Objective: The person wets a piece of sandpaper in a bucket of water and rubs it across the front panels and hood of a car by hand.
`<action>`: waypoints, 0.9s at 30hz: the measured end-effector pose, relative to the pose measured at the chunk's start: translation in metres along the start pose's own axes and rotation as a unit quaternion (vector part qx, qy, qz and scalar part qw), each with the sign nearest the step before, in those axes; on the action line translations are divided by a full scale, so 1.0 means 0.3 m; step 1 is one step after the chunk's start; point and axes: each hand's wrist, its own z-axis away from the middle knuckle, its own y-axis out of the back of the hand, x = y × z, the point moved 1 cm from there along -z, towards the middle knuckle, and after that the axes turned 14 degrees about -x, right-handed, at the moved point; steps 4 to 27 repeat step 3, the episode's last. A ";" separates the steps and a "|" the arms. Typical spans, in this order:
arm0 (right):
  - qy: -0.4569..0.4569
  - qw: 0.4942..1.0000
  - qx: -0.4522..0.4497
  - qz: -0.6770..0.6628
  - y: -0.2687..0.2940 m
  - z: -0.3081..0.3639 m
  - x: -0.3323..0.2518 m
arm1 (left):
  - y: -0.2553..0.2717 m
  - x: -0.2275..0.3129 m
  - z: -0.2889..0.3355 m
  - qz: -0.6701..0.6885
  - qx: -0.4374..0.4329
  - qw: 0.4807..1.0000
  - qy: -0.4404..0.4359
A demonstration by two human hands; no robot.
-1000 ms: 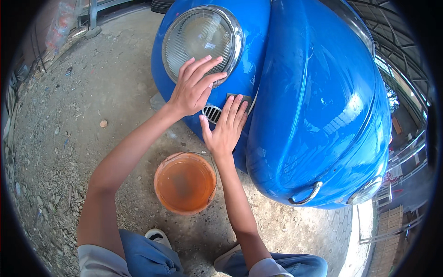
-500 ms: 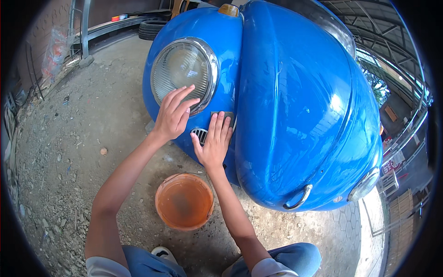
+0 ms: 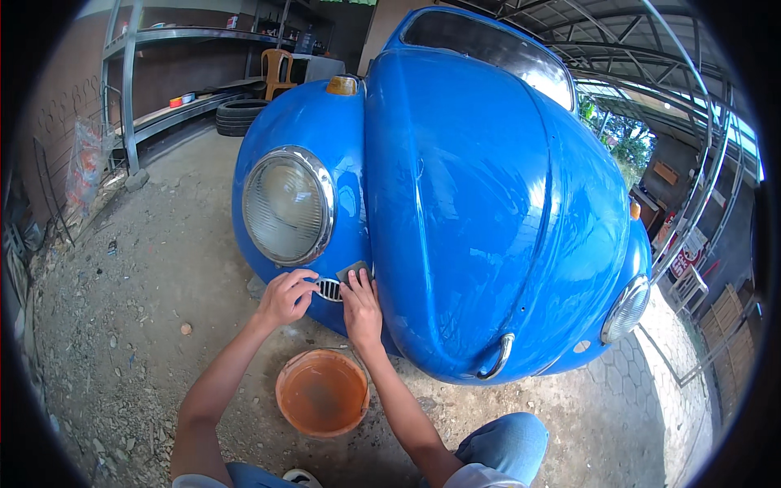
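Observation:
A blue rounded car (image 3: 455,195) fills the middle and right. On its left front fender (image 3: 346,179), below the round headlight (image 3: 285,207), my right hand (image 3: 362,315) presses a small grey sheet of sandpaper (image 3: 351,268) with outstretched fingers. That sheet is partly hidden under the fingertips. Beside it is an oval slotted grille (image 3: 329,289) with a pale rim. My left hand (image 3: 285,299) is at the grille's left edge, its fingers bent and holding nothing I can see; whether they touch the fender I cannot tell.
An orange bucket (image 3: 360,407) of cloudy water stands on the dirt floor between my forearms. Metal shelving (image 3: 130,89), a tyre (image 3: 236,118) and a wooden chair (image 3: 278,71) are at the back left. A chrome handle (image 3: 498,356) sticks out from the hood.
My view has tilted up, bringing the windshield and shelving into sight. My left hand has come down from the headlight to beside the grille. My right hand stays on the sandpaper.

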 end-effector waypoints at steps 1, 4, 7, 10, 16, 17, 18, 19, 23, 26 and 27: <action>-0.003 1.000 -0.001 -0.027 0.007 -0.002 -0.006 | -0.007 0.006 0.010 0.018 -0.026 1.000 -0.003; -0.033 0.997 -0.001 -0.070 0.012 -0.009 -0.026 | -0.001 0.021 0.022 0.024 -0.064 0.997 0.018; -0.033 0.997 -0.001 -0.070 0.012 -0.009 -0.026 | -0.001 0.021 0.022 0.024 -0.064 0.997 0.018; -0.033 0.997 -0.001 -0.070 0.012 -0.009 -0.026 | -0.001 0.021 0.022 0.024 -0.064 0.997 0.018; -0.033 0.997 -0.001 -0.070 0.012 -0.009 -0.026 | -0.001 0.021 0.022 0.024 -0.064 0.997 0.018; -0.033 0.997 -0.001 -0.070 0.012 -0.009 -0.026 | -0.001 0.021 0.022 0.024 -0.064 0.997 0.018; -0.033 0.997 -0.001 -0.070 0.012 -0.009 -0.026 | -0.001 0.021 0.022 0.024 -0.064 0.997 0.018; -0.033 0.997 -0.001 -0.070 0.012 -0.009 -0.026 | -0.001 0.021 0.022 0.024 -0.064 0.997 0.018; -0.033 0.997 -0.001 -0.070 0.012 -0.009 -0.026 | -0.001 0.021 0.022 0.024 -0.064 0.997 0.018; -0.033 0.997 -0.001 -0.070 0.012 -0.009 -0.026 | -0.001 0.021 0.022 0.024 -0.064 0.997 0.018; -0.033 0.997 -0.001 -0.070 0.012 -0.009 -0.026 | -0.001 0.021 0.022 0.024 -0.064 0.997 0.018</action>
